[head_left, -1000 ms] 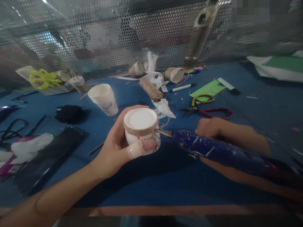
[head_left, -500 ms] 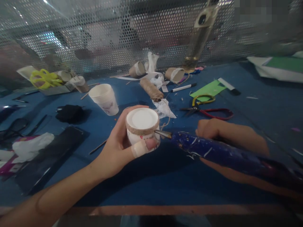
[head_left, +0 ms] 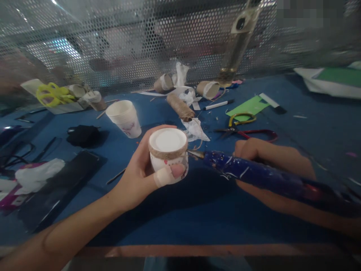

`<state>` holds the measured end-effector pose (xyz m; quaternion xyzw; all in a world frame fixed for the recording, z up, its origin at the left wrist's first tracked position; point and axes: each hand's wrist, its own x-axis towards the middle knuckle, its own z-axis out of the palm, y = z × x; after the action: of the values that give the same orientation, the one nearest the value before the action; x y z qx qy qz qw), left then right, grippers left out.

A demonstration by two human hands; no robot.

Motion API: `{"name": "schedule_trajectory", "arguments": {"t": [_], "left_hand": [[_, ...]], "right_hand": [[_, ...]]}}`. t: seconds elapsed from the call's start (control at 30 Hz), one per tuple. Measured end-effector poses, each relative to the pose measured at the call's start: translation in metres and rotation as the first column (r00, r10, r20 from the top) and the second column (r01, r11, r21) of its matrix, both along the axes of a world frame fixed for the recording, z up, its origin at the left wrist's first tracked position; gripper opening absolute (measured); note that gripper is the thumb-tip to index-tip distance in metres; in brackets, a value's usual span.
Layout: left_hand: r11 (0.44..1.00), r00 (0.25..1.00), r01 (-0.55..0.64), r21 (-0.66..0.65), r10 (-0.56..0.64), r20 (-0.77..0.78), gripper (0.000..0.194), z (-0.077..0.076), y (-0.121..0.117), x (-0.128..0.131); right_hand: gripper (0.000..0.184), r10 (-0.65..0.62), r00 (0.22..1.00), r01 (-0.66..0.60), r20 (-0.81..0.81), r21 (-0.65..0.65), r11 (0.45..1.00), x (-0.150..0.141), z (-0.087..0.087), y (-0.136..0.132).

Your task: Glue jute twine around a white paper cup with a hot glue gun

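An upside-down paper cup (head_left: 168, 140), white with small printed marks, is gripped in my left hand (head_left: 143, 171), whose thumb has a bandage round it. Twine (head_left: 169, 154) is wound about the cup just below its raised base. My right hand (head_left: 270, 162) is closed round a blue hot glue gun (head_left: 239, 169), partly hidden behind it. The metal nozzle (head_left: 196, 153) points left at the twine, at or very near its right side. A loose strand of twine trails behind the cup toward the twine roll (head_left: 180, 107).
Stacked paper cups (head_left: 124, 117) stand behind my left hand. Red-and-yellow-handled snips (head_left: 234, 128), a marker (head_left: 218, 105) and green paper (head_left: 248, 107) lie at the right. Yellow scissors (head_left: 53, 95) are back left. A perforated metal screen (head_left: 126, 45) closes off the back.
The cup has shifted slightly left and turned a little in my left hand. The glue gun's nozzle has moved slightly up along the cup's right side.
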<state>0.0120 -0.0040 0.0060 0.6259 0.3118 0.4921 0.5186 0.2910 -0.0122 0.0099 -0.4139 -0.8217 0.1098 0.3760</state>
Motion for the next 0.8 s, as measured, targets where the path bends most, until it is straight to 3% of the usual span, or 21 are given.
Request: {"name": "schedule_trajectory", "arguments": {"t": [0.07, 0.2, 0.43, 0.63, 0.8], "left_hand": [[1.0, 0.999, -0.001, -0.01, 0.001, -0.035, 0.06, 0.003, 0.0, 0.001], [0.999, 0.998, 0.002, -0.054, -0.005, -0.066, 0.062, 0.007, 0.0, 0.001], [0.996, 0.998, 0.052, -0.066, -0.05, 0.04, 0.062, 0.002, 0.001, -0.002], [0.993, 0.994, 0.099, -0.069, -0.095, 0.062, 0.055, 0.0, 0.002, -0.003], [0.996, 0.998, 0.048, -0.077, -0.05, -0.025, 0.059, 0.0, 0.002, -0.004]], "right_hand": [[0.02, 0.067, 0.998, -0.067, 0.017, -0.016, 0.998, 0.002, -0.001, 0.0], [0.016, 0.114, 0.993, -0.11, -0.037, 0.09, 0.99, 0.003, -0.007, 0.003], [0.028, -0.056, 0.998, 0.056, 0.002, -0.038, 0.998, -0.001, -0.013, 0.003], [0.028, -0.066, 0.998, 0.066, -0.003, -0.062, 0.996, -0.003, -0.013, -0.002], [0.023, 0.052, 0.997, -0.051, -0.048, 0.012, 0.999, 0.0, -0.009, -0.001]]}}
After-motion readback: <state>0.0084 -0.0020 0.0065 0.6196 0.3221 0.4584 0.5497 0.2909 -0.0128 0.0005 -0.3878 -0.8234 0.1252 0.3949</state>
